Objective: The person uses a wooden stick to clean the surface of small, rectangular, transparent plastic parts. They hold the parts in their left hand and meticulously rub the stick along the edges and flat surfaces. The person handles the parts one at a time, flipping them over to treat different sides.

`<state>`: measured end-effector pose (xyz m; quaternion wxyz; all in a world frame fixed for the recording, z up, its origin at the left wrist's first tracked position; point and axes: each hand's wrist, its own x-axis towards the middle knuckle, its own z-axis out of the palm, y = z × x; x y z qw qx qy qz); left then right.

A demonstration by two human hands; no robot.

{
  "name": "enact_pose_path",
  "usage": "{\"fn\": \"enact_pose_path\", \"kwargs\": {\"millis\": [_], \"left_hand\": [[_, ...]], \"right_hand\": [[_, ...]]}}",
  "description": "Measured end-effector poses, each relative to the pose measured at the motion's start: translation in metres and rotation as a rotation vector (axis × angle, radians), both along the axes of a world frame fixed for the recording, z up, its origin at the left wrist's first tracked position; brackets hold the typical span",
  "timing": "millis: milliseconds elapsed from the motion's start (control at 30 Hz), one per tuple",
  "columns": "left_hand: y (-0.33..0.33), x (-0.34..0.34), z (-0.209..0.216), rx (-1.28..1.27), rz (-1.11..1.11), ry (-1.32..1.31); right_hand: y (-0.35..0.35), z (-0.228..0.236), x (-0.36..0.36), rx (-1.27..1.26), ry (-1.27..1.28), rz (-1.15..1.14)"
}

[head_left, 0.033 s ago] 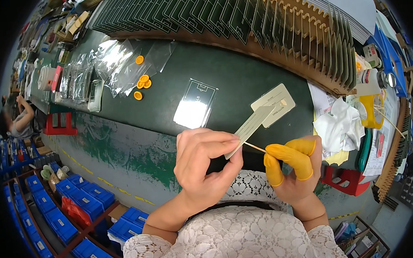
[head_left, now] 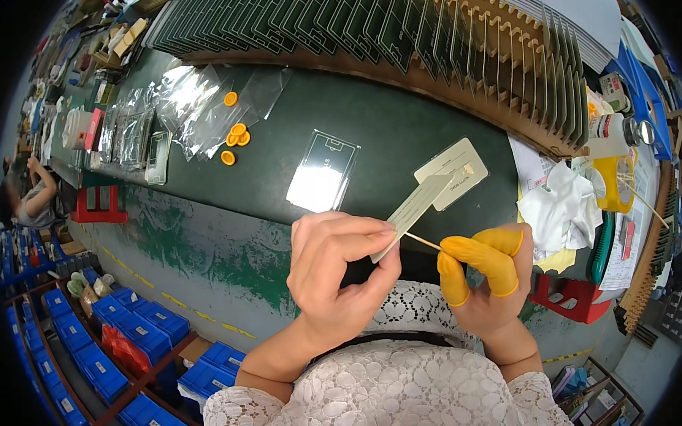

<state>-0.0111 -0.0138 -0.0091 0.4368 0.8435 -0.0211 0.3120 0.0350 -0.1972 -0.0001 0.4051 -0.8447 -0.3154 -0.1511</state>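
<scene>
Between the thumb and fingers of my left hand (head_left: 335,263), a thin pale rectangular card (head_left: 415,211) is held tilted above the table. Behind its upper end, a second pale card (head_left: 460,162) with rounded corners lies on the table. My right hand (head_left: 485,279), with yellow covers on its thumb and some fingers, pinches a thin wooden stick (head_left: 422,241). The stick's far end meets the edge of the held card near my left fingertips; whether it touches is hard to tell. A dark green card (head_left: 324,168) with a pale outline lies beyond my left hand, reflecting light.
Many dark green cards stand in a slotted brown rack (head_left: 426,64) along the far side. Orange finger covers (head_left: 239,134) and clear bags (head_left: 192,105) lie left. At right are a crumpled white cloth (head_left: 561,207), a bottle (head_left: 611,133) and a yellow holder (head_left: 614,182) with sticks.
My right hand and the stick have shifted very slightly to the right. My left hand and its card have stayed in place.
</scene>
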Motion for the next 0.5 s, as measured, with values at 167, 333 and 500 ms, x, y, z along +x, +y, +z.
{"fn": "enact_pose_path", "kwargs": {"millis": [167, 333, 500], "left_hand": [[-0.0006, 0.0, -0.0005, -0.003, 0.004, 0.001], [-0.0007, 0.0001, -0.0001, -0.005, 0.006, 0.001], [-0.0009, 0.0001, 0.0001, -0.014, 0.007, 0.01]], "right_hand": [[0.0001, 0.0005, 0.0014, 0.02, -0.021, -0.008], [0.0003, 0.0003, 0.0002, 0.009, 0.005, -0.004], [0.0003, 0.0023, -0.0014, -0.014, -0.008, 0.031]]}}
